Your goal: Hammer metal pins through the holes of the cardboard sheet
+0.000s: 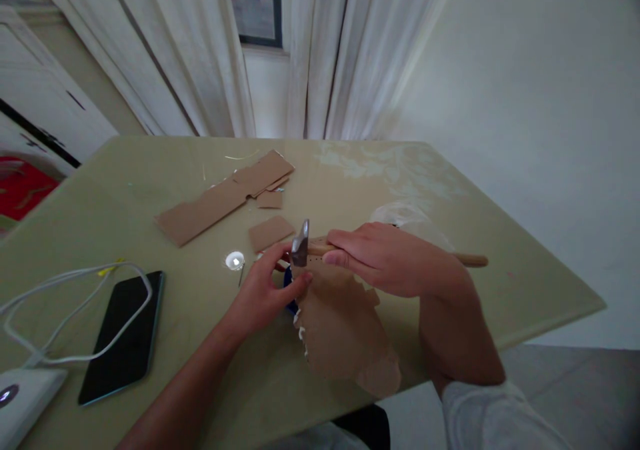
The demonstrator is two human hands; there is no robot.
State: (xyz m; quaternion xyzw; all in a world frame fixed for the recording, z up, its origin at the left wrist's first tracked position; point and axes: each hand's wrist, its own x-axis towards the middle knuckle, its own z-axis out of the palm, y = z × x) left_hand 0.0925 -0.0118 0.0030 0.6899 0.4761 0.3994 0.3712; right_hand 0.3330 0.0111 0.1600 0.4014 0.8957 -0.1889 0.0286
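My right hand (383,257) is closed around the wooden handle of a hammer (301,245), which lies level over the far end of a brown cardboard piece (340,323). The metal hammer head is close above my left fingertips. My left hand (265,293) grips the cardboard's left edge, thumb on top and the other fingers partly hidden. White cord or stitching runs down that edge, and a row of small holes shows near the handle. Partly covered under the left side is a dark blue object (289,290) whose kind I cannot make out.
Behind my hands lie a long cardboard strip (220,203) and a smaller cardboard piece (271,233). A small shiny round item (235,260) sits left of my hand. A dark phone (123,333), a white cable (75,357) and clear plastic (407,220) are also on the table (200,383).
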